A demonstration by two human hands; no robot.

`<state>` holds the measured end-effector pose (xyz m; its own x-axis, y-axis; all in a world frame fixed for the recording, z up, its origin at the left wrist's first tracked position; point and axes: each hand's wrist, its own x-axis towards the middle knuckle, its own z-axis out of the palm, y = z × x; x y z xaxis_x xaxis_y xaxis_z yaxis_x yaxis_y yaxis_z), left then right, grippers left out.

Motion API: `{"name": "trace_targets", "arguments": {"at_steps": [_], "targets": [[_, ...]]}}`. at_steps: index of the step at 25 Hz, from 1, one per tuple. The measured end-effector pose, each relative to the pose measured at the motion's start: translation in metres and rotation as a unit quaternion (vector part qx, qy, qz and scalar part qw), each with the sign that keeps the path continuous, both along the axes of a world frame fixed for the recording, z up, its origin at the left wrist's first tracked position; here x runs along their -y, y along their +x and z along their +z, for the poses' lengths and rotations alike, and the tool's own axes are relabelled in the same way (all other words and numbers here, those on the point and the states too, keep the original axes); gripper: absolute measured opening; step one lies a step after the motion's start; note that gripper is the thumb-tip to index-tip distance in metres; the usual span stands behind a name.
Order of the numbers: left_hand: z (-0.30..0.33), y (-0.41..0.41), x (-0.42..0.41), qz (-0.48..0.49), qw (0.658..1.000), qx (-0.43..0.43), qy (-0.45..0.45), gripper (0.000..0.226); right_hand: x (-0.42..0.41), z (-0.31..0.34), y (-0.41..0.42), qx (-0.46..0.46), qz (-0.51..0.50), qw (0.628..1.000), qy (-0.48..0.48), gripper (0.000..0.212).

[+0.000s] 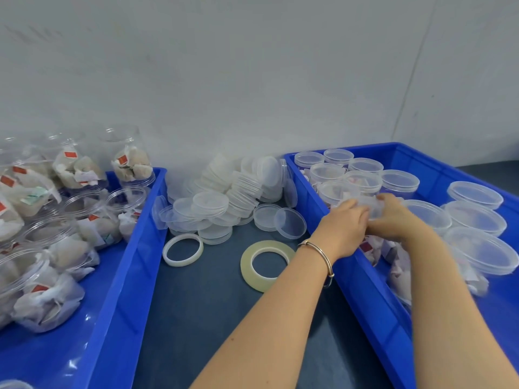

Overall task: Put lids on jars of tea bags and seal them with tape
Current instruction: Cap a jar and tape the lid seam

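Near: both forearms reach to 1 o'clock into the right bin [362,279]. Left hand [344,224] and right hand [393,217] meet there, fingers curled round one clear jar [372,207] between them, blurred; lid on or off, cannot tell. Tape roll [265,265] lies flat on the table at 12, white ring [182,249] at 11. Loose lids [222,197] are piled beyond. Left bin [112,304] at 9 holds open jars of tea bags [75,169].

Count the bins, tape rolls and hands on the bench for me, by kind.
Blue plastic bins: 2, left and right
Rings of clear tape on the dark tabletop: 2, whitish and yellowish
Hands: 2, left hand and right hand, both on one clear lidded jar
Total: 6
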<state>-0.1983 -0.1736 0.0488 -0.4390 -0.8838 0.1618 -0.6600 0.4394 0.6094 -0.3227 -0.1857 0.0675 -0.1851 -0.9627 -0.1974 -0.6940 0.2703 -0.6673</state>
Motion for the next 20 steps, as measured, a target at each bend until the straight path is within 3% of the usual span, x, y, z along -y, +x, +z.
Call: {"name": "trace_targets", "arguments": {"at_steps": [6,9,11,13,15,20], "targets": [[-0.01,0.007,0.0,-0.002,0.994,0.113,0.01,0.04,0.008,0.006,-0.002,-0.114,0.072,0.986,0.095,0.104],[-0.004,0.026,-0.005,0.02,0.997,0.072,-0.012,0.041,0.001,0.015,0.009,-0.232,0.07,0.966,0.09,0.095],[0.008,0.055,-0.01,0.089,0.994,-0.003,-0.064,0.038,-0.006,0.025,0.036,-0.262,0.053,0.963,-0.024,0.09],[0.025,0.099,-0.019,0.191,0.976,-0.062,-0.09,0.033,-0.012,0.029,0.094,-0.19,0.104,0.954,-0.206,0.071],[0.037,0.151,-0.034,0.295,0.948,-0.07,-0.096,0.032,-0.021,0.026,0.167,-0.048,0.197,0.932,-0.3,0.047],[0.041,0.271,-0.106,0.458,0.885,0.006,-0.089,0.036,-0.07,0.0,0.311,0.168,0.337,0.887,-0.268,0.037]]}}
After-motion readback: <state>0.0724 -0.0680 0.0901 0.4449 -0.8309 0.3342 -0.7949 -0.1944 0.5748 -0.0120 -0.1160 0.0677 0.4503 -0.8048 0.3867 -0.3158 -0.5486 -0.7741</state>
